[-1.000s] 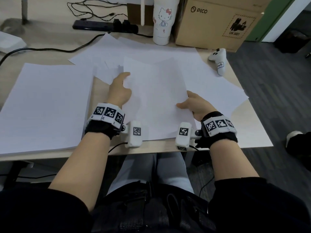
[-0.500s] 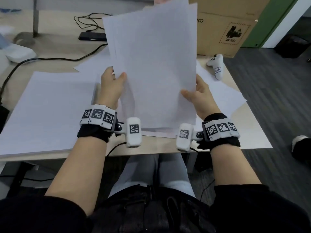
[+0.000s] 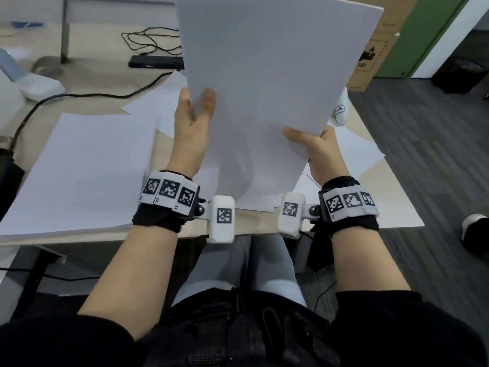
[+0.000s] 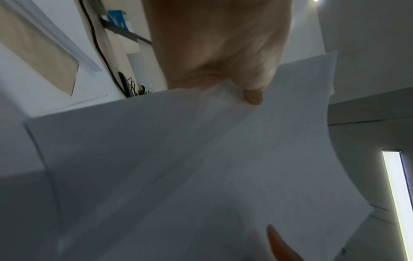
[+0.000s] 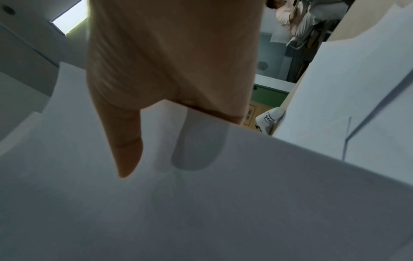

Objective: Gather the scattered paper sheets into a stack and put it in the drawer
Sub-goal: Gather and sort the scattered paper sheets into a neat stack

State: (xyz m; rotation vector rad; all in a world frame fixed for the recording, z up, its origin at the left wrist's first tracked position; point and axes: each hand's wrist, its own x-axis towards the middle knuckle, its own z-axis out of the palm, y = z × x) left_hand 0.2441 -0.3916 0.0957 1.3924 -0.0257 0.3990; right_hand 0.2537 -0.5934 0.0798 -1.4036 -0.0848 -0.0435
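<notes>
A stack of white paper sheets point(image 3: 264, 75) stands upright above the desk, held between both hands. My left hand point(image 3: 194, 120) pinches its left edge, thumb in front and fingers behind. My right hand point(image 3: 315, 147) pinches the right edge lower down, thumb on the front. The wrist views show the same held sheets point(image 4: 201, 167) point(image 5: 223, 203) with a thumb point(image 4: 252, 95) point(image 5: 127, 150) pressed on them. More loose sheets point(image 3: 354, 154) lie flat on the desk under and behind the stack. A large white sheet point(image 3: 79, 168) lies on the desk's left part. No drawer is in view.
A cardboard box point(image 3: 375, 49) stands at the back right, a white controller point(image 3: 341, 112) beside it. A black power strip point(image 3: 156, 61) and cables point(image 3: 79, 96) lie at the back left. The wooden desk point(image 3: 391, 207) ends at its right edge over dark floor.
The sheets lay flat under both hands a second ago; both hands have lifted and tipped them upright. Since half a second ago the stack has risen closer to the camera.
</notes>
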